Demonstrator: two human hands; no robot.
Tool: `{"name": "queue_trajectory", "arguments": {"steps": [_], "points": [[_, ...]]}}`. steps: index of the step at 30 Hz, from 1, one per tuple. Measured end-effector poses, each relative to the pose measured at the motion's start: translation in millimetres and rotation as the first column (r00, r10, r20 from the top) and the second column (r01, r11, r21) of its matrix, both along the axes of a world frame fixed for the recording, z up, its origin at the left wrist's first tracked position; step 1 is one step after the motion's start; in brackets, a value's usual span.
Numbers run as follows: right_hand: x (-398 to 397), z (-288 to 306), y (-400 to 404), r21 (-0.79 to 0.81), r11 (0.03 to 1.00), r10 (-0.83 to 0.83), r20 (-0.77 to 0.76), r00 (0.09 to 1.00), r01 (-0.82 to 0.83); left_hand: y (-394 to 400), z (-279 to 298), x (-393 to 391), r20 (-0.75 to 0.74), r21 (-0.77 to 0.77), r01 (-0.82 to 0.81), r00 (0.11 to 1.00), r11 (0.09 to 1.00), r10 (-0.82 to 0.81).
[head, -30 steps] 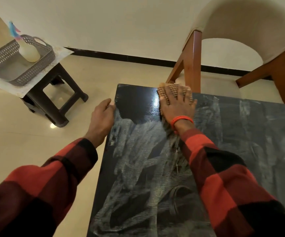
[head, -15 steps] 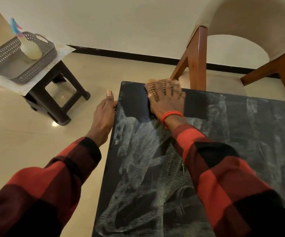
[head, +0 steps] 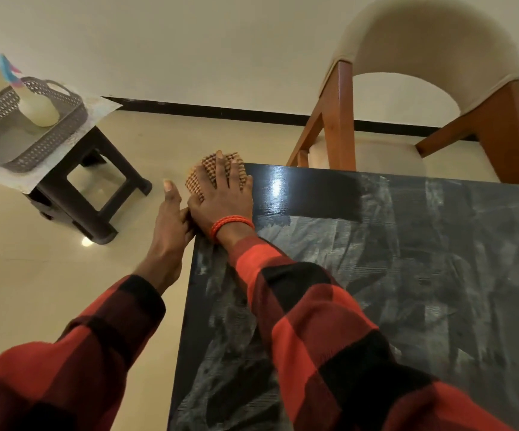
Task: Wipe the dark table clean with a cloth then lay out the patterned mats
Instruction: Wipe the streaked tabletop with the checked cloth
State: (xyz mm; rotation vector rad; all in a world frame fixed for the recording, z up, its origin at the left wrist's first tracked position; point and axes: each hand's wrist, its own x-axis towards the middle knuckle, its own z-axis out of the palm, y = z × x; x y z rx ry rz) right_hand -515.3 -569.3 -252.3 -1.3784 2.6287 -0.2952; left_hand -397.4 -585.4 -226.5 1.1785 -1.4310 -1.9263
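The dark table (head: 407, 275) fills the right and lower part of the view, smeared with whitish streaks except for a clean dark band along its far edge. My right hand (head: 224, 197) presses flat on an orange-brown waffle-textured cloth (head: 197, 183) at the table's far left corner, and the cloth sticks out past the edge. My left hand (head: 169, 225) is beside the table's left edge, just left of my right hand and touching it, fingers extended. No patterned mats are in view.
A wooden chair with a cream seat (head: 432, 119) stands at the far side of the table. To the left, a dark stool (head: 90, 194) carries a grey perforated basket (head: 34, 141) with a spray bottle (head: 34, 104) in it. Tiled floor lies between.
My right hand has slid the cloth left along the far edge to the corner, leaving a clean band behind it. My left hand has come up against the right hand.
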Motion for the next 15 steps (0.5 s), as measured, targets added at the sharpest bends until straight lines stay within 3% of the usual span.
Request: {"name": "queue_trajectory", "arguments": {"steps": [4,7,15], "points": [[16,-5,25,-0.024,1.000,0.004,-0.005,1.000,-0.004,7,-3,13,0.087,0.019,-0.030,0.996,0.999,0.028],[14,-6,45,-0.032,0.999,-0.036,-0.023,0.999,0.036,16,-6,25,0.159,-0.071,0.060,0.986,0.996,-0.049],[-62,2,141,0.022,0.947,-0.319,-0.080,0.944,0.322,42,-2,37,0.217,-0.168,0.163,0.968,0.972,-0.125]]}}
